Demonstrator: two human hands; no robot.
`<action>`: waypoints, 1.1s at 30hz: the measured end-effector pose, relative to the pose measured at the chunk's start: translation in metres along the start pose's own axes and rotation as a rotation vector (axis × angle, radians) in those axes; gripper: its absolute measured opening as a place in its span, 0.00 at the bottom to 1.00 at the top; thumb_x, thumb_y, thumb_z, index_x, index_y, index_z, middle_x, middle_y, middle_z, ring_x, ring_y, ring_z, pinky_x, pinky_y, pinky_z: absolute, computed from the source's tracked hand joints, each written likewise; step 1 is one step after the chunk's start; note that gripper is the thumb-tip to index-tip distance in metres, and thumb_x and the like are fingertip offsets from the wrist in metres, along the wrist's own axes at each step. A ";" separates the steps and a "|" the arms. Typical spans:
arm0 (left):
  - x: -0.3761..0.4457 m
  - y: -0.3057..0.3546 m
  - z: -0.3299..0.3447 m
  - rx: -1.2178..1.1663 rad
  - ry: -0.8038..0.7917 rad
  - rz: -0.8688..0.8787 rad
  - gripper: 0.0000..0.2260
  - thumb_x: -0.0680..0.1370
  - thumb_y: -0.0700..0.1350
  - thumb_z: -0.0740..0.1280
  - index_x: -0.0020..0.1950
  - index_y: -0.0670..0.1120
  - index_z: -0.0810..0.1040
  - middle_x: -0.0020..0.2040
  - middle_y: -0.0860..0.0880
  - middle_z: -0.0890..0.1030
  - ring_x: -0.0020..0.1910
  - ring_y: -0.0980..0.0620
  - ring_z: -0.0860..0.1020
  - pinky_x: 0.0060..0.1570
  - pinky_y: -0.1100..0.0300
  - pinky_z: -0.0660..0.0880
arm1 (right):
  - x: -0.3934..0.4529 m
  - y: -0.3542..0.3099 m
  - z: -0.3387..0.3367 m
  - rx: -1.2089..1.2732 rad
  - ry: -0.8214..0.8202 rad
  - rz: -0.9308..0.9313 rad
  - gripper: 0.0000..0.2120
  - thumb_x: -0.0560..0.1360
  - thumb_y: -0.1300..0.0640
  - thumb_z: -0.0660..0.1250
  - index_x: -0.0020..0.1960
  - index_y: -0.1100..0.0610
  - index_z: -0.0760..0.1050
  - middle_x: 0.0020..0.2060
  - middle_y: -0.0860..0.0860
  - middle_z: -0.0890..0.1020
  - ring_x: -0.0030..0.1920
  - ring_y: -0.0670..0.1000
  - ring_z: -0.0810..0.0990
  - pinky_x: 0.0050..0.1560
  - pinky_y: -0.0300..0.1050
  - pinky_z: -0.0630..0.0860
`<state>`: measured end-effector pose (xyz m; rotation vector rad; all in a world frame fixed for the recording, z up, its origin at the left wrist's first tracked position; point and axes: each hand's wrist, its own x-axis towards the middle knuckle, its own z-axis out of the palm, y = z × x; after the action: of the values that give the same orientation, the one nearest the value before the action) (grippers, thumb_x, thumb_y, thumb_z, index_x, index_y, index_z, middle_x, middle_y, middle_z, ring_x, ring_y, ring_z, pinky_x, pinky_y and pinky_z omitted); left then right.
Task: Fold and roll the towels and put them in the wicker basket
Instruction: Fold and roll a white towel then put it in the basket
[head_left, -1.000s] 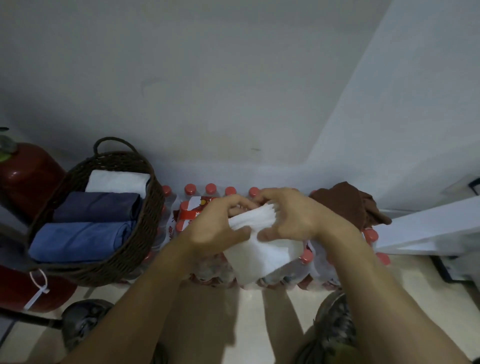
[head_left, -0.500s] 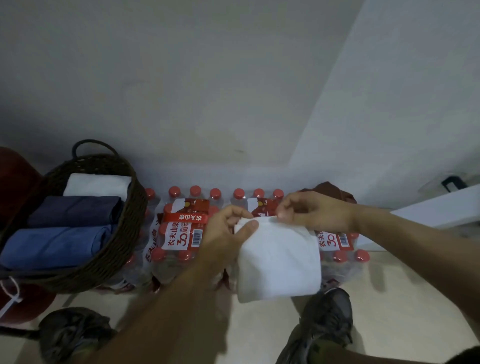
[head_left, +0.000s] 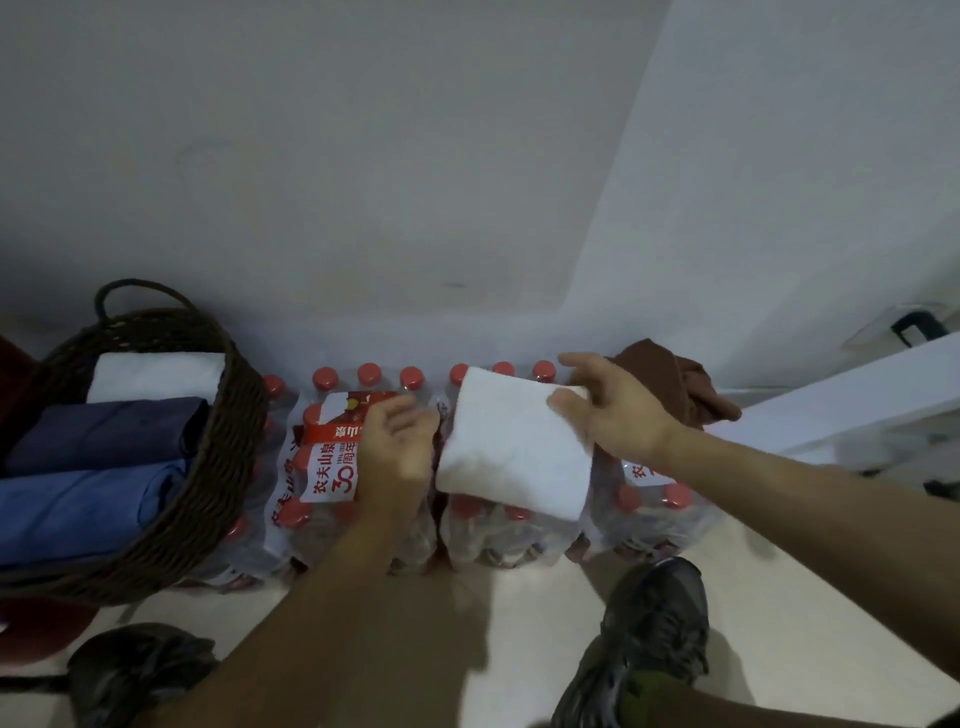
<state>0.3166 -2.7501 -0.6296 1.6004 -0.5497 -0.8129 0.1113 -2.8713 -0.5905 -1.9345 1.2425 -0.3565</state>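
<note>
- Since the earlier frame the folded white towel (head_left: 514, 447) has been laid flat on the bottle packs (head_left: 332, 467).
- The wicker basket (head_left: 218, 457), far left, holds three rolled towels.
- Right hand (head_left: 618, 410) pinches the towel's far right corner; left hand (head_left: 397, 447) fingers are relaxed at its left edge.

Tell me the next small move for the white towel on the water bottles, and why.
Probably start rolling the white towel from one short edge: it lies folded flat on the bottle packs, the right hand touches its corner, and the wicker basket holds only rolled towels.
</note>
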 end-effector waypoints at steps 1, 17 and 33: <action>-0.003 -0.011 0.001 0.103 0.036 0.045 0.13 0.76 0.43 0.71 0.59 0.44 0.75 0.47 0.50 0.80 0.41 0.56 0.79 0.34 0.73 0.73 | -0.002 0.007 0.009 -0.141 0.086 -0.016 0.21 0.79 0.53 0.67 0.70 0.54 0.70 0.60 0.51 0.74 0.61 0.49 0.72 0.64 0.41 0.69; -0.001 -0.044 0.003 0.536 -0.228 0.386 0.07 0.74 0.49 0.73 0.45 0.50 0.76 0.51 0.54 0.74 0.49 0.56 0.71 0.44 0.76 0.68 | -0.039 0.043 0.074 -0.551 -0.183 -0.135 0.37 0.78 0.36 0.60 0.80 0.51 0.53 0.80 0.50 0.50 0.79 0.53 0.45 0.77 0.48 0.47; 0.009 -0.049 -0.004 0.647 -0.119 0.249 0.12 0.75 0.48 0.71 0.48 0.45 0.69 0.37 0.50 0.74 0.39 0.47 0.77 0.39 0.57 0.75 | -0.046 0.036 0.078 -0.732 -0.194 -0.224 0.35 0.79 0.44 0.62 0.80 0.49 0.51 0.80 0.53 0.48 0.80 0.56 0.44 0.71 0.49 0.32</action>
<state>0.3214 -2.7453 -0.6787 2.0156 -1.1588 -0.5683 0.1138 -2.8028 -0.6598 -2.6596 1.1132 0.2153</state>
